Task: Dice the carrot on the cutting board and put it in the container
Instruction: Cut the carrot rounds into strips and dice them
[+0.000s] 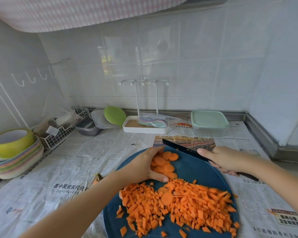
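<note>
On the blue cutting board [196,169] there is a big heap of small carrot bits [179,206] on the near side, with one round piece lying on top. Further back sits a little bunch of round slices [164,164] that are not cut small yet. The left hand [143,166] is cupped round these slices, fingers bent on the far side and thumb on the near side. The right hand [221,160] is closed tight on the handle of a dark knife [179,146]. Its blade points away to the left, just past the slices, over the far edge of the board. The container [209,123] stands at the back by the wall, well apart from the board, with its pale green lid on. Newspaper [72,162] covers the counter under it all. A small carrot end [97,178] lies on the paper beside the left arm.
</note>
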`<state>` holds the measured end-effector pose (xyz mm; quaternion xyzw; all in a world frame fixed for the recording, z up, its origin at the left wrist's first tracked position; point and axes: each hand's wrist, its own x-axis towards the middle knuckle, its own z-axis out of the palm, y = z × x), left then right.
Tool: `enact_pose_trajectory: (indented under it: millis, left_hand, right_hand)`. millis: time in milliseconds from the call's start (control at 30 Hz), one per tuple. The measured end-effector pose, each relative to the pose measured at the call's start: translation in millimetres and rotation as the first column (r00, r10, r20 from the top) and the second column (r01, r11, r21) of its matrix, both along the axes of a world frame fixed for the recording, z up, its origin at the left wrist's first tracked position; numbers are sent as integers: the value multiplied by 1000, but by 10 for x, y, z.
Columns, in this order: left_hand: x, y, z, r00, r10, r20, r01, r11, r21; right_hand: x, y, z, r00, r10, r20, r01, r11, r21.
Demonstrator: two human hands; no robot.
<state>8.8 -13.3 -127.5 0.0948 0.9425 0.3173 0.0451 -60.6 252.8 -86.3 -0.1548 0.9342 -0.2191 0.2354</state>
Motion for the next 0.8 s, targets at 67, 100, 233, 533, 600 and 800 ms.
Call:
enact_pose_trajectory:
  millis: [67, 100, 233, 533, 600, 800]
  left_hand:
    - [48, 6, 2, 1000, 10, -11, -10, 1000, -17]
    - [72, 1, -8, 999, 38, 9, -38, 999, -36]
    - [131, -19, -71, 974, 187, 131, -176, 980, -94]
    - [205, 29, -81, 983, 14, -183, -28, 997, -78]
    - [183, 21, -80, 965, -131, -228, 87, 978, -190]
    - [100, 2, -91, 960, -249, -127, 203, 934, -295]
  right_hand:
    - [11, -86, -10, 1000, 7, 1, -7, 1000, -5]
    - [28, -122, -16, 1000, 13, -1, -13, 1000, -1]
    - [127, -192, -53, 1000, 24, 8, -24, 1000, 16]
    - [97, -80, 50, 996, 42, 82, -37, 998, -56]
    - [38, -105, 134, 991, 62, 117, -51, 994, -97]
    - [-115, -249, 241, 970, 132, 202, -122, 991, -60]
